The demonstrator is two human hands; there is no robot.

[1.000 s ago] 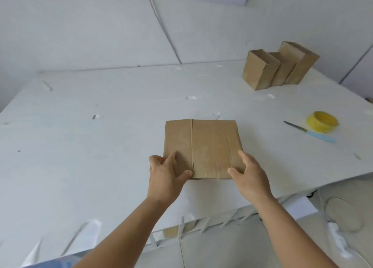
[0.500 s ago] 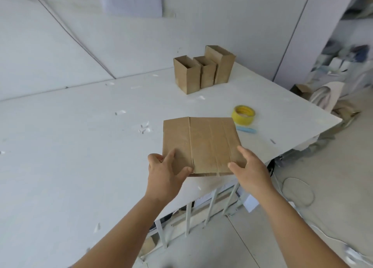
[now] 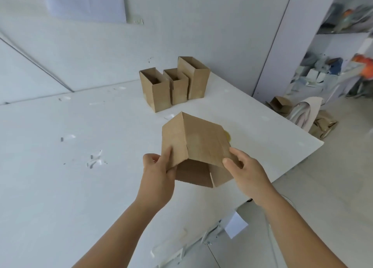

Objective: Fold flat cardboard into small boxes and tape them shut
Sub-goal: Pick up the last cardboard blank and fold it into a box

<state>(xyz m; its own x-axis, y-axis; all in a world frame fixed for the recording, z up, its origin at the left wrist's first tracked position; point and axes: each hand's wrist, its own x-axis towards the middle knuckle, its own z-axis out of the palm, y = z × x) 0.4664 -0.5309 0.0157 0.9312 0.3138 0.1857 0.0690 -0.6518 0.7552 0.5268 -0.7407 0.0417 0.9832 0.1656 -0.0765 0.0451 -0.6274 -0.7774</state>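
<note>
**Opening Up a Box**

While my left hand (image 3: 157,174) pinches the left side of the cardboard (image 3: 193,146), it is puffed open above the white table (image 3: 60,187). My right hand (image 3: 246,172) pinches its right edge. Three open boxes (image 3: 173,86) stand behind.

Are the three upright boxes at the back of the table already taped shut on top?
No. All three upright boxes stand with their tops open, and the dark insides show in the two nearer ones.
</note>
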